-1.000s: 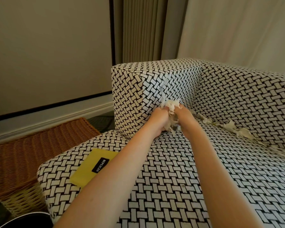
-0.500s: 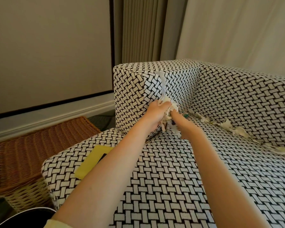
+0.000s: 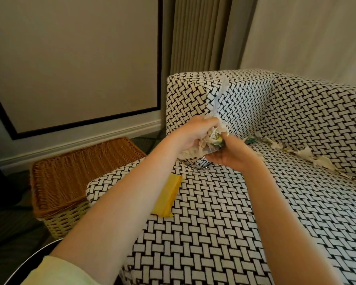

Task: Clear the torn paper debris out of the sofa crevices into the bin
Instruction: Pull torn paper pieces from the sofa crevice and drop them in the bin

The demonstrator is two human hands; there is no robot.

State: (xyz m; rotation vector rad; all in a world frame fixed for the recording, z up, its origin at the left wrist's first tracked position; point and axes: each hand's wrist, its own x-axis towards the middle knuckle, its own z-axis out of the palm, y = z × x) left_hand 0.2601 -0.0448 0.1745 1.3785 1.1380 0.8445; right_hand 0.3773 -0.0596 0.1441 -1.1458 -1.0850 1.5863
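Observation:
A wad of torn white paper scraps (image 3: 212,136) sits between my two hands, just above the sofa's seat near the left armrest. My left hand (image 3: 191,136) grips the wad from the left with curled fingers. My right hand (image 3: 228,157) cups it from below and the right, palm turned up. A long strip of the wad sticks up against the armrest. More torn paper (image 3: 308,157) lies along the crevice between the seat and the backrest at the right. A dark round bin rim (image 3: 29,262) shows at the bottom left.
The sofa (image 3: 234,212) has a black-and-white woven pattern. A yellow booklet (image 3: 169,196) lies on the seat's left edge, partly behind my left forearm. A wicker basket (image 3: 76,169) with a brown lid stands on the floor left of the sofa. Curtains hang behind.
Both hands have lifted slightly off the seat corner with the wad. My right hand has turned palm-up under the paper. The view has shifted a little closer.

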